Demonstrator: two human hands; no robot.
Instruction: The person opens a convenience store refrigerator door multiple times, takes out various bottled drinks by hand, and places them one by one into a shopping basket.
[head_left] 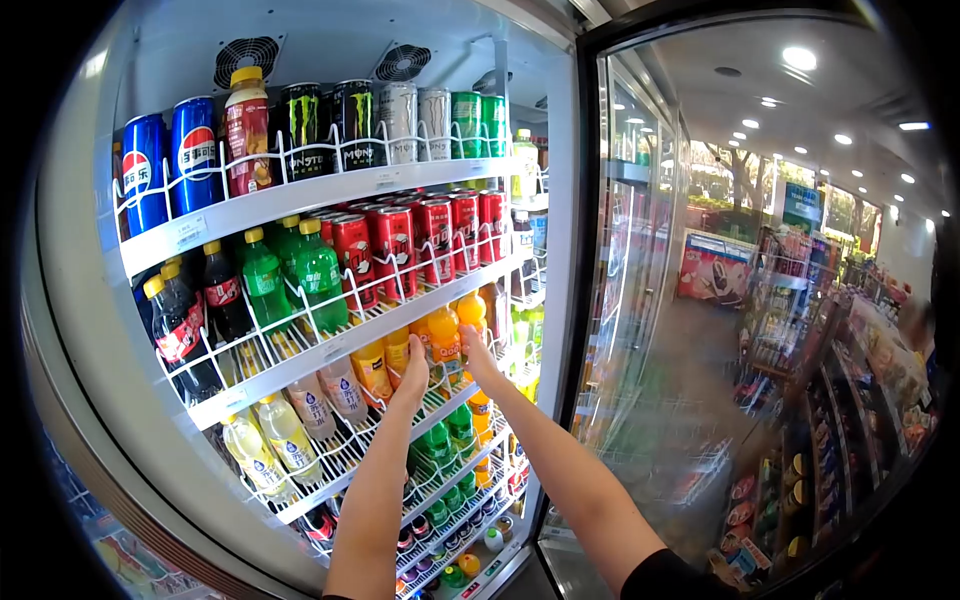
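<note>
Both arms reach into a lit drinks cooler, at its third shelf down. My left hand (415, 372) is beside a row of orange drink bottles (372, 370), its thumb pointing up and its other fingers mostly hidden. Just to the right, my right hand (482, 362) is against the orange bottles, thumb raised and fingers out of sight behind. Between the two hands stands an upright orange drink bottle (443, 328) with a Qoo label. Another orange bottle top (472, 306) shows directly above my right thumb. Whether either hand grips a bottle cannot be made out.
White wire rails front the shelves (330, 352). Red cans (436, 240) and green bottles (264, 278) fill the shelf above; pale bottles (296, 440) stand left of my hands. The open glass door (640, 400) is at right, with store aisles visible through it.
</note>
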